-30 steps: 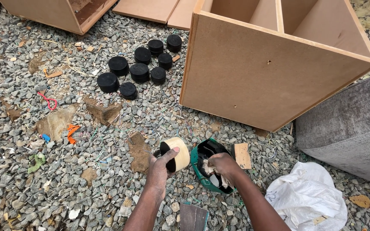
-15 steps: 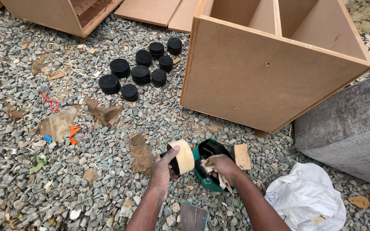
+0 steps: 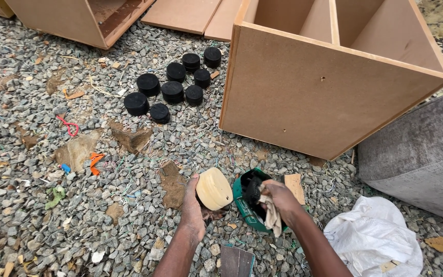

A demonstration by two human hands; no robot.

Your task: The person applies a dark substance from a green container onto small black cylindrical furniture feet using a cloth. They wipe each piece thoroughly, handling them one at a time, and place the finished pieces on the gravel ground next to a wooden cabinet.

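pale cream round disc [image 3: 214, 188] in the left hand [image 3: 193, 211]; dark green tin [image 3: 247, 205] with black contents; beige rag [image 3: 271, 214] in the right hand [image 3: 279, 199]; black round caps [image 3: 172, 86] on grey gravel [image 3: 52, 225]; light brown cabinet [image 3: 314, 97]; white sack [image 3: 375, 238]; grey cushion [image 3: 421, 154]; orange scrap [image 3: 95, 161].

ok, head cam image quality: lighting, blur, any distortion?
Head view: soft, even daylight, faint shadows only under the cabinet and black discs; no glare. Gravel sharp throughout; left hand holding the pale disc and right hand with a rag at the green tin show no motion blur. Wide-angle splay bends cabinet edges.
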